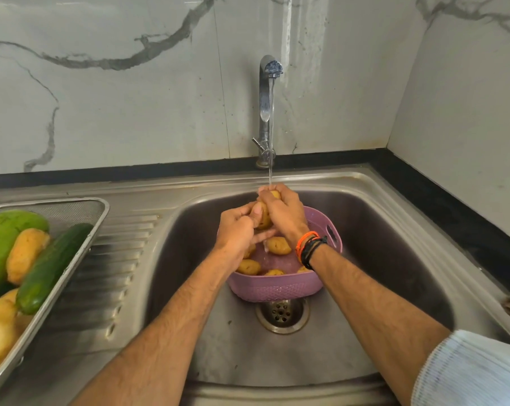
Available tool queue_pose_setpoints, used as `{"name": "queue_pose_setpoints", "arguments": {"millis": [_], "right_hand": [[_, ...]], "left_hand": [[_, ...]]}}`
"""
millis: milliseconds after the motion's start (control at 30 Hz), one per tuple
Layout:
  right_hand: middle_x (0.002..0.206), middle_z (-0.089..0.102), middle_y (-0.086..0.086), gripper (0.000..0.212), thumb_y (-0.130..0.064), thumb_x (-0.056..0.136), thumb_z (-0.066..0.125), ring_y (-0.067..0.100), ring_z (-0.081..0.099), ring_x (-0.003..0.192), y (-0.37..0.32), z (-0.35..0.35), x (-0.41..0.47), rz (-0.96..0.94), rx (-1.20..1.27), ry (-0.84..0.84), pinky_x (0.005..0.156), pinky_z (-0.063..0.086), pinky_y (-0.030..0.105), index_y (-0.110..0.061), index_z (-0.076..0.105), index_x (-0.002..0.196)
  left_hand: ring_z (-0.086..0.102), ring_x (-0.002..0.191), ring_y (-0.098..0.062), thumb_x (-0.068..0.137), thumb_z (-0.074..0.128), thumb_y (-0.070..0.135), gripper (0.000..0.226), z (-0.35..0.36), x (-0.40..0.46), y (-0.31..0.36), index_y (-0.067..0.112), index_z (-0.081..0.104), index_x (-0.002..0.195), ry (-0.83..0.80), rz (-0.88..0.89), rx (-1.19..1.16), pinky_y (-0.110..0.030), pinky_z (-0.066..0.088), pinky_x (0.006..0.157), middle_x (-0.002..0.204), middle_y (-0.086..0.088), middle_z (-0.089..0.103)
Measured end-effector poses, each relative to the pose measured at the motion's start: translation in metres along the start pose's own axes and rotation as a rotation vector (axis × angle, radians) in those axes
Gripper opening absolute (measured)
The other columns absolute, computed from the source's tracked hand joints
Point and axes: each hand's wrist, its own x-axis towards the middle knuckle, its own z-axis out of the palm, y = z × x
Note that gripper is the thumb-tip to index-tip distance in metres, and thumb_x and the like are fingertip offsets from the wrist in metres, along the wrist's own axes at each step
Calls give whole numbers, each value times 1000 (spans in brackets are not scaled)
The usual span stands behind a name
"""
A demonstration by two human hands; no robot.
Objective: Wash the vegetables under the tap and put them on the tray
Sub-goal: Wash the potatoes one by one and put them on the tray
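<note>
Two bare hands meet under the running water, both wrapped round one yellow-brown potato (266, 213) held above the basket. Stainless steel sink basin (394, 259) fills the middle, ribbed steel draining board (116, 259) to its left, round steel drain (282, 315) at the basin bottom just in front of the basket. Rectangular steel mesh tray (72, 213) sits on the draining board at far left, partly cut by the frame edge; in it a large pale green gourd-like vegetable (1, 241), a dark green cucumber (50, 268) lying diagonally beside it, a washed yellow potato (25, 253) between the two, more yellow pieces at the lower left corner. Pink woven-pattern plastic basket (277, 287) stands in the basin under the tap, holding several more small potatoes (278, 245), some hidden by the wrists. Chrome gooseneck tap (265, 112) rises from the back rim, thin stream falling straight onto the fingers. Left hand (236, 227) grips the lower left side of the held potato, thumb pressed on it. Right hand (283, 213) curls over the top and right side, fingers closed on it. Orange and black cord bracelets (309, 247) on the right wrist. Light ribbed sleeve (467, 370) at lower right
</note>
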Motion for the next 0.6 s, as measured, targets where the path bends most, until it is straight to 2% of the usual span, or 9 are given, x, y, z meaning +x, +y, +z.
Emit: {"name": "queue_pose_setpoints", "arguments": {"millis": [67, 133, 233, 333, 400, 467, 533, 600], "right_hand": [[82, 73, 0, 35, -40, 97, 53, 20, 68, 87, 0, 0, 1, 89, 62, 98, 90, 53, 40, -21, 72, 75], [80, 75, 6, 49, -47, 96, 52, 27, 70, 88, 3, -2, 6, 237, 186, 147, 90, 55, 44, -22, 74, 60], [85, 75, 11, 53, -59, 92, 47, 33, 70, 92, 9, -2, 13, 304, 262, 144, 92, 55, 50, -29, 76, 60], [83, 75, 7, 53, -73, 84, 41, 31, 70, 91, 6, -1, 14, 224, 267, 183, 93, 54, 50, -38, 75, 64], [81, 74, 5, 61, -82, 79, 39, 31, 69, 93, 2, -2, 12, 210, 277, 146, 93, 54, 52, -34, 75, 67], [81, 71, 6, 61, -73, 90, 41, 28, 68, 91, -2, -3, 10, 260, 303, 58, 93, 54, 47, -22, 71, 76], [87, 66, 8, 40, -48, 102, 46, 24, 65, 91, -6, -3, 10, 312, 349, -23, 92, 54, 42, -14, 64, 90], [104, 65, 15, 24, -31, 103, 51, 29, 64, 105, -4, -5, 13, 343, 381, -69, 94, 53, 44, -10, 62, 101]], "left_hand": [[67, 109, -31, 102, 47, 2, 36, 0, -2, 0, 2, 55, 137, -60, 48, 102, -32, 62, 75, 122, -17, 66], [72, 97, -30, 101, 48, 1, 38, 2, -3, -3, 6, 55, 138, -86, 94, 202, -29, 62, 72, 120, -19, 67], [75, 80, -26, 103, 46, 4, 34, 5, -4, -3, 8, 59, 134, -40, 103, 211, -28, 62, 72, 111, -21, 70], [74, 92, -25, 103, 47, 6, 32, 4, -1, -1, 7, 60, 132, -65, 63, 59, -30, 62, 77, 115, -17, 70], [71, 101, -27, 100, 54, 7, 30, 5, -2, 0, 7, 62, 128, -86, 51, -19, -32, 61, 80, 117, -15, 70], [71, 102, -27, 95, 60, 3, 26, 5, -2, -1, 6, 66, 121, -52, 45, -38, -32, 61, 81, 113, -15, 71], [72, 96, -25, 94, 61, 0, 23, 2, 1, -2, 3, 67, 116, 29, 32, -50, -30, 61, 79, 104, -14, 72], [72, 88, -23, 93, 63, 1, 16, -2, 5, -2, 3, 67, 109, 99, 9, -76, -27, 62, 74, 97, -14, 72]]}}
